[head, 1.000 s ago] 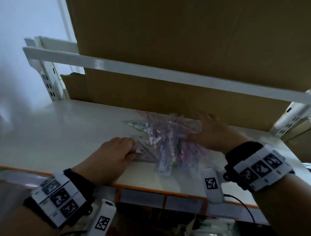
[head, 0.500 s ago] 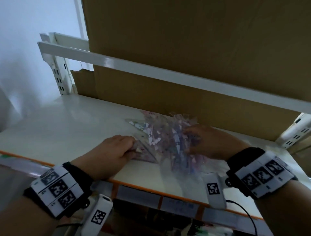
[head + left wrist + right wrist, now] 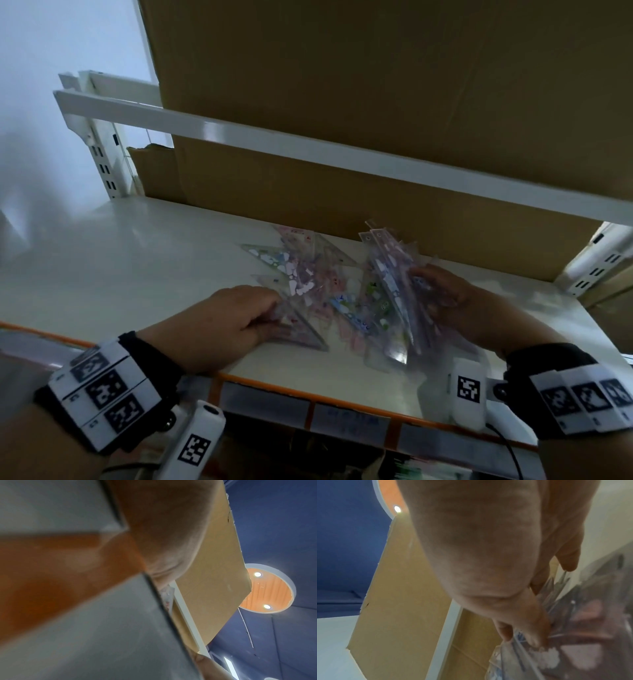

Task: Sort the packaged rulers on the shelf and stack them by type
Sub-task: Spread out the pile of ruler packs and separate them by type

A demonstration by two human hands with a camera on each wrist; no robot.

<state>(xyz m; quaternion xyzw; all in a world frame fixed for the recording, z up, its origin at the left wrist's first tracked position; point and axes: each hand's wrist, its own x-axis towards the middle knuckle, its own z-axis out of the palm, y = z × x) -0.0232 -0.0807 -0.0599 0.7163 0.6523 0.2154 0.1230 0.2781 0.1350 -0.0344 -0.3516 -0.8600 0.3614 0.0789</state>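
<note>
A heap of clear-wrapped triangular rulers (image 3: 291,270) with pastel prints lies mid-shelf. My left hand (image 3: 270,308) rests at the heap's near corner, fingers curled over one triangular ruler (image 3: 305,337) that lies flat. My right hand (image 3: 431,291) grips a bundle of straight rulers (image 3: 390,274), tilted up on edge just right of the triangles, with its far ends toward the cardboard. In the right wrist view my fingers (image 3: 534,635) pinch the clear packages (image 3: 573,635). The left wrist view shows only my left hand's (image 3: 168,534) heel and a sliver of packaging.
The white shelf (image 3: 120,274) has an orange front edge (image 3: 308,394) with label holders below. Brown cardboard (image 3: 308,205) backs the shelf, and a white rail (image 3: 308,147) of the upper shelf crosses overhead. White uprights (image 3: 106,171) stand at the left and right.
My right hand has gathered the straight rulers out of the heap, raised them on edge and drawn them to the right. My left hand has stayed on the triangular ruler.
</note>
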